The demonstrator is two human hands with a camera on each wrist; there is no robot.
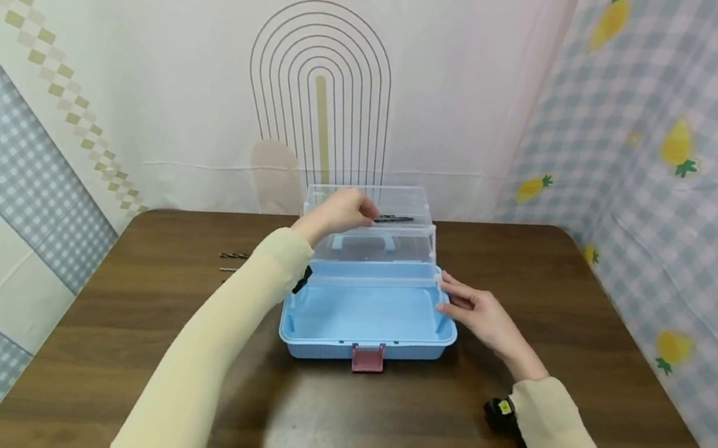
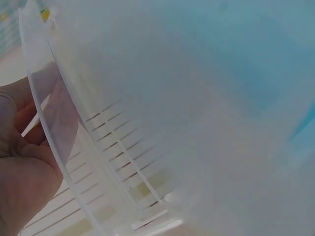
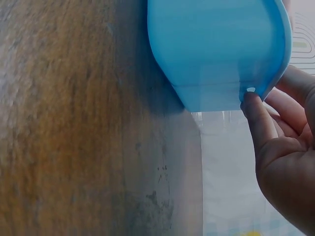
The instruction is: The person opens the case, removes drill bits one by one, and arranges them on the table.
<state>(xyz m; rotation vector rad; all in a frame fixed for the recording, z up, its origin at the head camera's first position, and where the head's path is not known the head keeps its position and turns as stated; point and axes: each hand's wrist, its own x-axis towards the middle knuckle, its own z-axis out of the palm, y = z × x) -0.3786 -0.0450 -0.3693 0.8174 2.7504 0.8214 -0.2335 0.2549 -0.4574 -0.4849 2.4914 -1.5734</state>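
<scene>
Head view: the left hand pinches slim bits by one end at the clear lid; they look light, hard and slick, likely steadier held mid-length. The right hand grips the stiff-looking box at one side.

- blue box: sits wide open on the table, shallow base, pinkish latch hanging at 6 o'clock, right grip holding its rim near 3 o'clock
- clear lid: see-through plastic, flipped up at 12 o'clock
- dark slim piece: pretty much level, poking toward 3 o'clock from the left grip
</scene>
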